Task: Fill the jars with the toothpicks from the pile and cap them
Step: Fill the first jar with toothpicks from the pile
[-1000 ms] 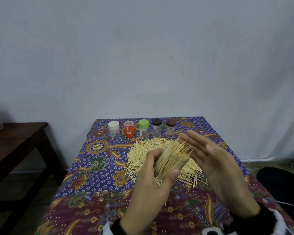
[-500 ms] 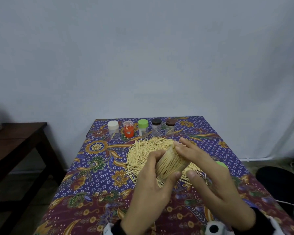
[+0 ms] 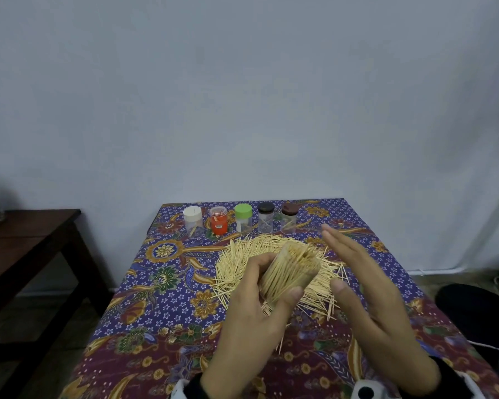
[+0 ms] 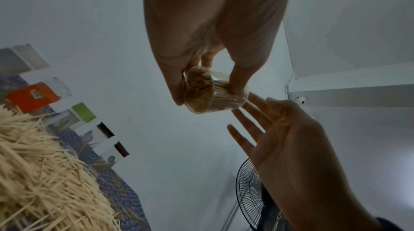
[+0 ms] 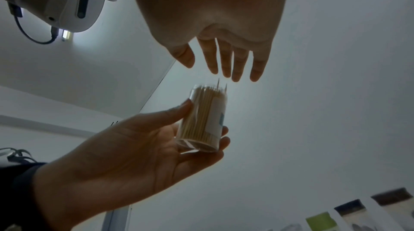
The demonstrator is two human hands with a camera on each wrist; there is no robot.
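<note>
My left hand [image 3: 260, 286] grips a clear uncapped jar [image 3: 290, 272] packed with toothpicks, tilted away from me above the toothpick pile [image 3: 242, 263] on the batik-clothed table [image 3: 167, 312]. The jar [image 4: 212, 93] shows from its base in the left wrist view; in the right wrist view the jar [image 5: 205, 118] has a few tips sticking past its mouth. My right hand [image 3: 355, 272] is flat with straight fingers, just right of the jar's mouth and apart from it, holding nothing.
Along the table's back edge stand capped jars: white-lidded [image 3: 193, 220], orange [image 3: 219, 221], green-lidded [image 3: 243, 218], black-lidded [image 3: 265, 216], brown-lidded [image 3: 289, 216]. A dark wooden side table [image 3: 26, 243] is at left. A floor fan [image 4: 255, 196] stands to the right.
My right hand, which lay on the jar's mouth half a second ago, has lifted off to the right and flattened. The toothpicks now sit lower in the jar. The left hand keeps its grip.
</note>
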